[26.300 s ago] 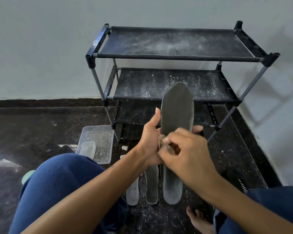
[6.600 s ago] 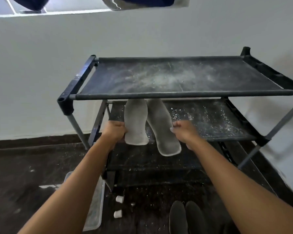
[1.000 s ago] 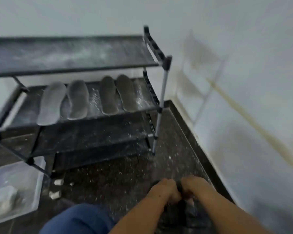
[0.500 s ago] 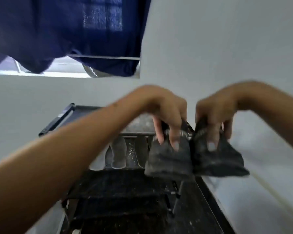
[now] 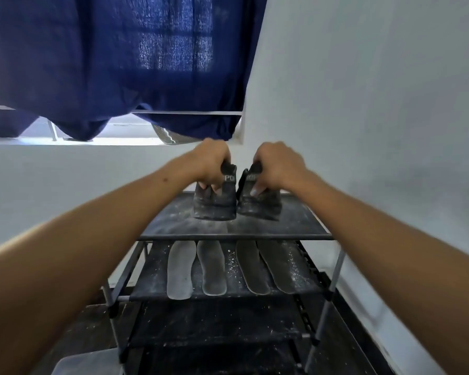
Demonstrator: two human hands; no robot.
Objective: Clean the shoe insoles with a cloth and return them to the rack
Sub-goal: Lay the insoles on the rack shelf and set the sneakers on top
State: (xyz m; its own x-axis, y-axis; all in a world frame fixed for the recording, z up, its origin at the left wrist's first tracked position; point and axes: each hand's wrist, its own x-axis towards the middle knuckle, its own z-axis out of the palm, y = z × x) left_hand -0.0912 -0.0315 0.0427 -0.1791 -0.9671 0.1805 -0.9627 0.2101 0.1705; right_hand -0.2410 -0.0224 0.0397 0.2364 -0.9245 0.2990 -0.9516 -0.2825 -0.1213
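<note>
Both hands, left hand [image 5: 211,165] and right hand [image 5: 275,166], were curled round stiff, light shoes [image 5: 214,204] by their collars, lowered onto the rack [image 5: 236,236] near its top shelf's back edge.

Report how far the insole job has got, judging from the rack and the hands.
Done: four insoles, two pale and two dark, lie side by side on the rack's middle shelf. In hand: the left hand and right hand each grip a dusty black shoe by its heel at the top shelf. Left: letting go of the shoes. No cloth is in view.
</note>
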